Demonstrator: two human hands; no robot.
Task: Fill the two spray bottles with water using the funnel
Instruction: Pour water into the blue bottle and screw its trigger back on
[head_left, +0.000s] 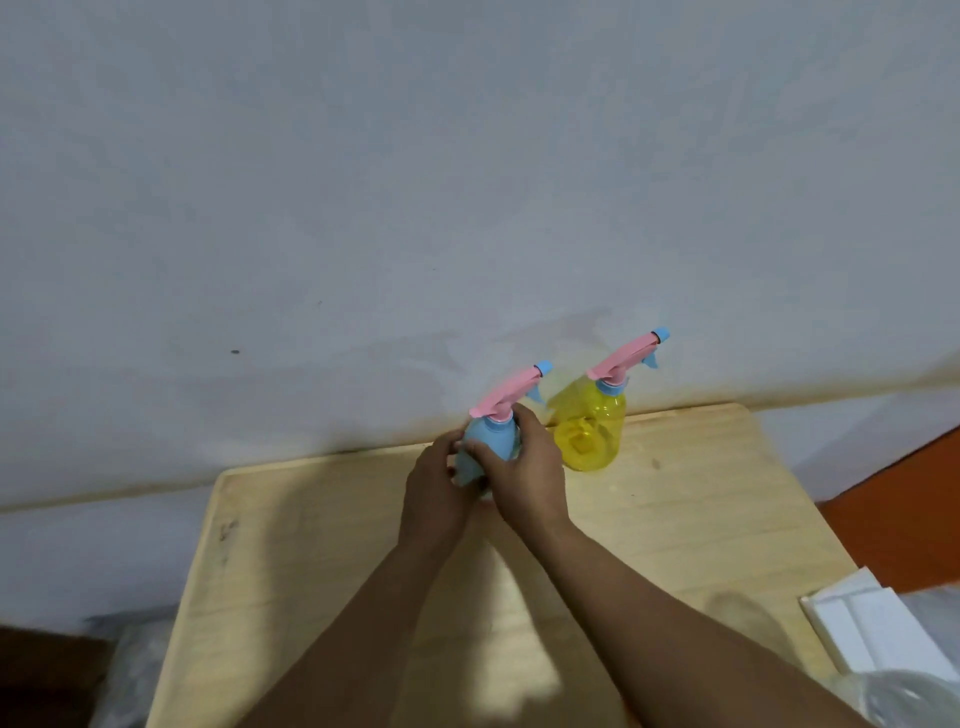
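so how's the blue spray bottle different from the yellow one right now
The blue spray bottle is gripped by both the left hand and the right hand; the yellow spray bottle stands untouched behind it, nearer the wall. Blue looks opaque, yellow see-through. Both carry pink trigger heads with blue nozzles, still on.

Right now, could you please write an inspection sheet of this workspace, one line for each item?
Surface: wooden table against a grey wall.
Job's things: blue spray bottle and yellow spray bottle both upright, pink trigger heads on; no funnel seen.
Clutter: white flat object and clear plastic at right edge.
Hands: left hand and right hand both grip the blue spray bottle.
Cables: nothing seen.
Surroundings: orange floor at right.
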